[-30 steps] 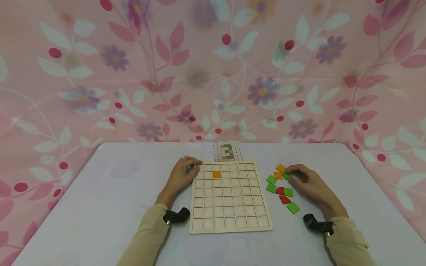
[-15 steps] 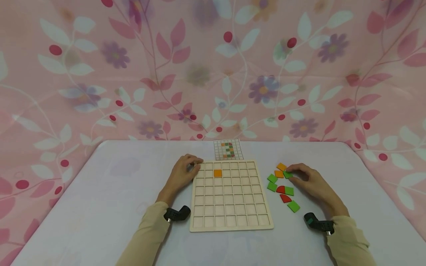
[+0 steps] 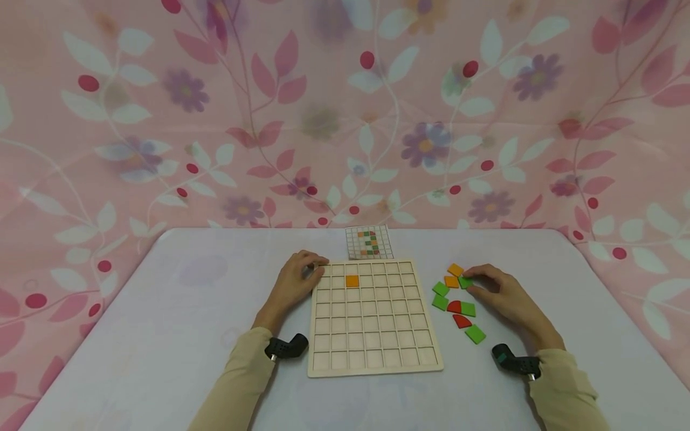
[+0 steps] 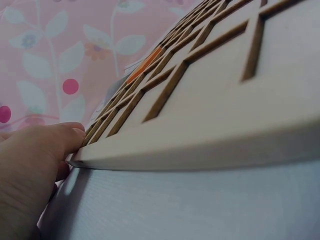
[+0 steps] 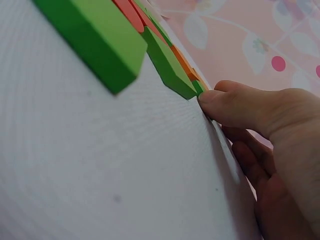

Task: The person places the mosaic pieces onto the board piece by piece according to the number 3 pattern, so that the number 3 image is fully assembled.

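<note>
A pink floral backdrop (image 3: 329, 123) stands behind a white table (image 3: 183, 335). The hands are well apart: the left hand (image 3: 291, 282) grips the far left corner of a gridded wooden board (image 3: 377, 373) — one orange tile (image 3: 352, 281) sits in it — and the right hand (image 3: 502, 294) pinches a green tile (image 3: 464, 282), right of the board among other loose tiles (image 3: 475, 334). A patterned card (image 3: 369, 242) lies just beyond.

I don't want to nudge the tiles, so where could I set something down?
The white table is bare left of the left hand, right of the right hand, and nearer than the board, between the sleeves. It is crowded between board and right hand with loose tiles; a card lies just beyond the board.
</note>
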The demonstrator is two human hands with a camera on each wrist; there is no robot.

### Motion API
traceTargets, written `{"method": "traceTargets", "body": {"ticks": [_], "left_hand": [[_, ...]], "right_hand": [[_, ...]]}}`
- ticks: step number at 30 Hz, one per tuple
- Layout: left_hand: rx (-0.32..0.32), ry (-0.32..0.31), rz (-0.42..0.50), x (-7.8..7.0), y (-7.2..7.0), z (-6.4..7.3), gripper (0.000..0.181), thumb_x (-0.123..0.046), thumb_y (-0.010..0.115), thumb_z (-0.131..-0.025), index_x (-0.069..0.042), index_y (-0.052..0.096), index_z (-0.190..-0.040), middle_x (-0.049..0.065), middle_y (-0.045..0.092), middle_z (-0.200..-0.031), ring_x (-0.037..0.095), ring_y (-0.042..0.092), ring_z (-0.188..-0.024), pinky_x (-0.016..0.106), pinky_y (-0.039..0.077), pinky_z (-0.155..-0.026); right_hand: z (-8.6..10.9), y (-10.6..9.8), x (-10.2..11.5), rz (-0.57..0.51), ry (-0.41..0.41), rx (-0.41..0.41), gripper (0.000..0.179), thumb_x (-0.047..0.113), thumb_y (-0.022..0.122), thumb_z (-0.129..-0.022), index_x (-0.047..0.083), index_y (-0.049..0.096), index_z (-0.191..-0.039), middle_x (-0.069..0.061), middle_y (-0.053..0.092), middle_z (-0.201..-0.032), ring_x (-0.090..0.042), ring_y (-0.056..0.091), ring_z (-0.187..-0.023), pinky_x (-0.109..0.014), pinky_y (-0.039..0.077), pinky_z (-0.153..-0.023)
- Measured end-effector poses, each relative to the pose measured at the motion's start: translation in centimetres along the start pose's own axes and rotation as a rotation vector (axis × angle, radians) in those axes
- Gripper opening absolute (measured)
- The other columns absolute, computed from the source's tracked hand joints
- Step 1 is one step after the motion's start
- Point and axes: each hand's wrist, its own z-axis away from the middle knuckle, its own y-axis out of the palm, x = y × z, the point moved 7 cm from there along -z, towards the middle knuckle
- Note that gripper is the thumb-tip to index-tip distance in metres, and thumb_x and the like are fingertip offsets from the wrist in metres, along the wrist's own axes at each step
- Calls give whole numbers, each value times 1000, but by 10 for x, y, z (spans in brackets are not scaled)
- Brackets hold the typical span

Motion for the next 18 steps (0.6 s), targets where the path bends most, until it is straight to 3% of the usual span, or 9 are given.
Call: {"method": "traceTargets", "body": {"ticks": [6,11,18], "left_hand": [[-13,20,-4,-2,-1,1,16,-14,63,-90,-11,72,-103,7,65,-102,19,53,-85,38,41,-78],[8,-11,3,2,0,0,17,-16,63,-90,-12,72,-104,6,65,-102,19,52,-87,38,41,-80],[-2,5,2,0,0,-1,17,-14,63,-90,-10,72,-103,7,65,-100,20,53,-86,38,41,-80]], "right_hand": [[0,-1,4,16,-4,-9,32,20,67,-88,16,61,-119,-7,61,-120,-4,47,-110,2,25,-89],[4,-7,27,2,-12,-27,30,12,67,-87,8,62,-117,-12,62,-117,-7,50,-107,1,27,-89],[1,-3,1,-12,17,-28,31,29,66,-88,19,62,-117,-3,62,-118,10,45,-105,0,28,-88]]}}
